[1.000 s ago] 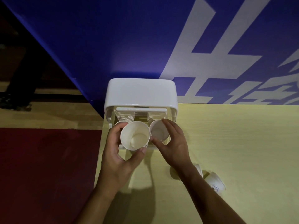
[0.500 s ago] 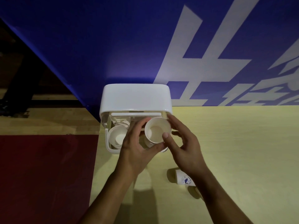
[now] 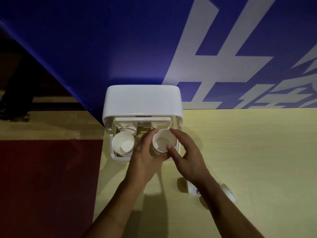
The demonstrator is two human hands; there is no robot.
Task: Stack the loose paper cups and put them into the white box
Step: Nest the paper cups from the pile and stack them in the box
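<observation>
The white box stands at the table's far left corner with its front part open towards me. A white paper cup stands upright in the box's left side. Over the right side is a second paper cup, mouth up. My left hand curls round it from the left. My right hand holds it from the right, thumb on the near rim. Two loose paper cups lie on their sides near my right forearm, one partly hidden by the wrist and the other right of it.
The pale yellow table ends just left of the box, with red and wooden floor below. A blue banner with white characters rises right behind the box. Clear ribbed cups sit at the back of the box's left side.
My left hand has moved from the left side of the box across to the right-hand cup. A cup now stands free in the left side. Over the last half second the hands barely move.
</observation>
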